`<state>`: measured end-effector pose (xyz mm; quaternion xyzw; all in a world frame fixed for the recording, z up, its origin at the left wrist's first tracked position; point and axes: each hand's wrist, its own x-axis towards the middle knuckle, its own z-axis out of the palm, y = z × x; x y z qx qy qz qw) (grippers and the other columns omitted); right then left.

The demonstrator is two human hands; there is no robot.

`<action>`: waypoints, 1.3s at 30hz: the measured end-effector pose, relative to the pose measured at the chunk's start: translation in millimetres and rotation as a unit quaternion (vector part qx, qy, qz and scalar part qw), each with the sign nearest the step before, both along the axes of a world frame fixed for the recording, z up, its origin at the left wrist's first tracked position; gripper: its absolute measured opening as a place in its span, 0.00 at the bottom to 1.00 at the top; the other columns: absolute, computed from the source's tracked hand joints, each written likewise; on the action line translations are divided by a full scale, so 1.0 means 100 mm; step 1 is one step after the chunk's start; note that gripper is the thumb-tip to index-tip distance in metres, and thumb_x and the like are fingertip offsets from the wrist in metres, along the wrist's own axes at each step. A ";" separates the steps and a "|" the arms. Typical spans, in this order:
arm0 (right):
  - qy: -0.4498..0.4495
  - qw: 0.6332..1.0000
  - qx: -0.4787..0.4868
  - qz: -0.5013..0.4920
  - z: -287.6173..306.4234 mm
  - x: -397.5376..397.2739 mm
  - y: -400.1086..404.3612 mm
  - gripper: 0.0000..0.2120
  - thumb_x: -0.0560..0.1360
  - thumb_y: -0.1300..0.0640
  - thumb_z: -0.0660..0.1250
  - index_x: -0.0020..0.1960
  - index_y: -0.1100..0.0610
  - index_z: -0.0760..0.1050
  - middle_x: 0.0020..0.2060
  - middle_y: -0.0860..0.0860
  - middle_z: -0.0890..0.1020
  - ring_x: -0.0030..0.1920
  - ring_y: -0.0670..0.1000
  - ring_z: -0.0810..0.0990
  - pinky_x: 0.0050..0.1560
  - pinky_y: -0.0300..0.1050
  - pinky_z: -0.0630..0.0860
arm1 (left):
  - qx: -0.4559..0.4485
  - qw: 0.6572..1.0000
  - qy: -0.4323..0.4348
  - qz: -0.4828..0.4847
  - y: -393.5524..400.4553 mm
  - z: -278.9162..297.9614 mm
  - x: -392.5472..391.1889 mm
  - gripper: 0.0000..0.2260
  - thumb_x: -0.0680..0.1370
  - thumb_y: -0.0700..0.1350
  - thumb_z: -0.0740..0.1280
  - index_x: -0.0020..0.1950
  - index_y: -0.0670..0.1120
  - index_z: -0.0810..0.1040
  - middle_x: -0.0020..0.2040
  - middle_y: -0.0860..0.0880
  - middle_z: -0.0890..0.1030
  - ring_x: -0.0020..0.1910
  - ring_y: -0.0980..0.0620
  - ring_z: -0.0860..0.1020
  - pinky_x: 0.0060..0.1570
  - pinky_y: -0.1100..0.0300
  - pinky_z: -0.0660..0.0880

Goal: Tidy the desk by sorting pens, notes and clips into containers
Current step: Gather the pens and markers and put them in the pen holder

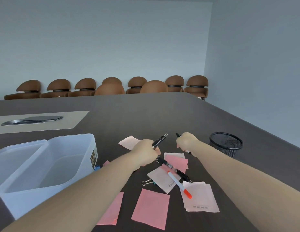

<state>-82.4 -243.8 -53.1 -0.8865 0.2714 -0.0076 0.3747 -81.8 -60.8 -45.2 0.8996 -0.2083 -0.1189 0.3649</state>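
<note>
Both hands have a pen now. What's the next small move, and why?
Probably carry the right hand to the mesh cup and drop its black pen in: the cup stands just beside that hand, empty as far as visible. Two pens still lie on the notes.

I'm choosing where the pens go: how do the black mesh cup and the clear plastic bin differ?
The mesh cup is black, round and see-through only by its holes; the plastic bin is frosted clear and roughly rectangular. The cup is much smaller than the bin. The cup stands right of the hands, the bin left. Both are open-topped and look empty.
</note>
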 end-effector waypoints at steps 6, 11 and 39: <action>0.011 0.995 0.095 -0.042 -0.06 -0.11 -0.10 0.12 0.76 0.68 0.55 0.34 0.62 0.65 0.25 0.56 0.67 0.23 0.50 0.62 0.26 0.38 0.56 | 0.067 0.991 0.056 -0.105 -0.24 -0.14 -0.03 0.14 0.76 0.36 0.61 0.58 0.45 0.80 0.48 0.44 0.80 0.31 0.51 0.72 0.29 0.61 0.70; 0.021 0.997 0.075 -0.018 -0.04 -0.11 -0.03 0.14 0.75 0.69 0.54 0.31 0.62 0.64 0.24 0.58 0.69 0.22 0.51 0.63 0.26 0.37 0.56 | 0.137 0.982 0.006 -0.127 -0.32 -0.20 0.01 0.07 0.72 0.42 0.72 0.48 0.44 0.78 0.49 0.46 0.82 0.48 0.46 0.80 0.47 0.54 0.79; 0.218 0.950 -0.109 0.194 0.29 -0.46 0.79 0.10 0.71 0.60 0.62 0.32 0.59 0.68 0.27 0.51 0.68 0.24 0.48 0.61 0.25 0.37 0.60 | -0.255 0.949 0.097 0.156 0.52 -0.04 0.23 0.14 0.83 0.45 0.57 0.66 0.41 0.68 0.38 0.43 0.77 0.31 0.51 0.76 0.29 0.62 0.75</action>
